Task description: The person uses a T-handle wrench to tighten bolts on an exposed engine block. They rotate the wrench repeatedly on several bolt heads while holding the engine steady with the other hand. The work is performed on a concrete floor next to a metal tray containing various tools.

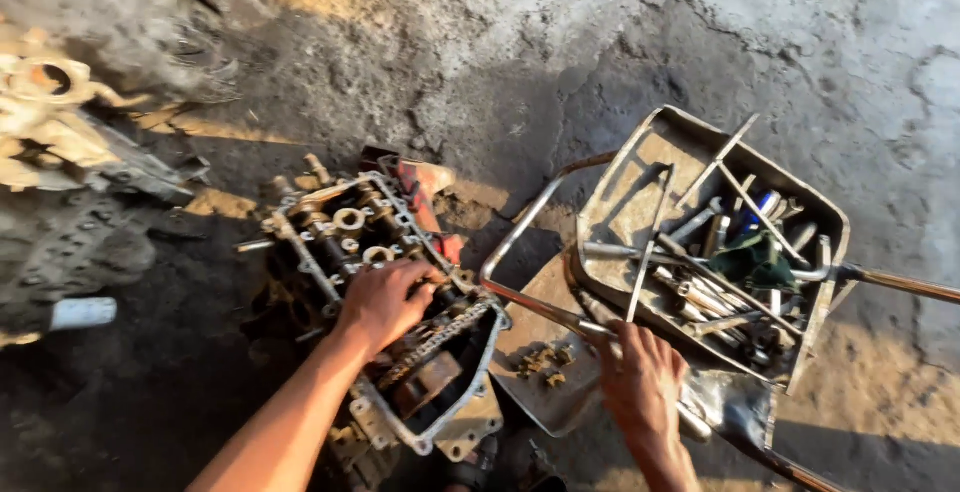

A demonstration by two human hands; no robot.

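Note:
An oily engine cylinder head (pixel 340 227) lies on the dirt floor, with a timing chain (pixel 437 340) running across its near end. My left hand (pixel 385 299) rests flat on top of it, fingers spread, just above the chain. My right hand (pixel 640 380) reaches to the near edge of a dented metal tool tray (pixel 640 147) filled with wrenches and sockets (pixel 715 267). Its fingers touch the metal by the tray's front rim; whether they grip anything I cannot tell.
A flat metal pan (pixel 535 397) with several small bolts lies between the cylinder head and the tray. A bent metal rod (pixel 530 214) arches over it. Another dirty engine part (pixel 60 142) sits at the far left. A metal bar (pixel 905 285) sticks out at the right.

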